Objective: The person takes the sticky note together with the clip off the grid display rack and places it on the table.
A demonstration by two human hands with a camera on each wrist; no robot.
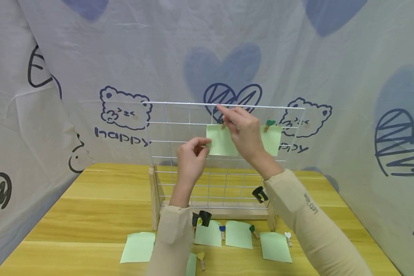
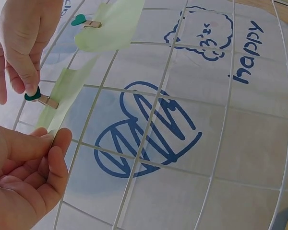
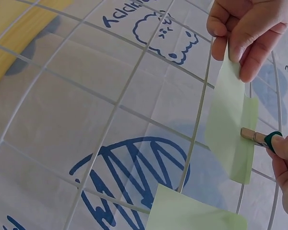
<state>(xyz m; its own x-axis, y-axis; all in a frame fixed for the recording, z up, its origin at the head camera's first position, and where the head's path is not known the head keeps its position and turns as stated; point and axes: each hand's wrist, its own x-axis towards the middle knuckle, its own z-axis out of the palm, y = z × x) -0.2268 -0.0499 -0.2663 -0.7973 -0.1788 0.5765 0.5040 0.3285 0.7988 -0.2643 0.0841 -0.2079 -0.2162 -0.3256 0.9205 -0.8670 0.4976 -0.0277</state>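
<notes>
A wire grid panel [image 1: 189,123] stands upright in a wooden stand. Between thumb and fingers, my left hand [image 1: 192,159] pinches the left edge of a pale green paper note [image 1: 220,142] at the upper part of the grid. My right hand [image 1: 246,134] pinches the green heart end of a small wooden clothespin [image 3: 254,136], whose jaws sit on the note's folded top edge. To the right hangs a second green note [image 1: 272,141], under another clothespin [image 1: 267,125] with a green heart. The right hand partly covers the first note in the head view.
Several green notes, including one at left [image 1: 138,247] and one at right [image 1: 276,247], lie on the wooden table [image 1: 76,214]. Beside them are heart clothespins: blue [image 1: 222,232], green [image 1: 253,231], white [image 1: 288,238], yellow [image 1: 201,260]. A printed cloth [image 1: 158,57] hangs behind the grid.
</notes>
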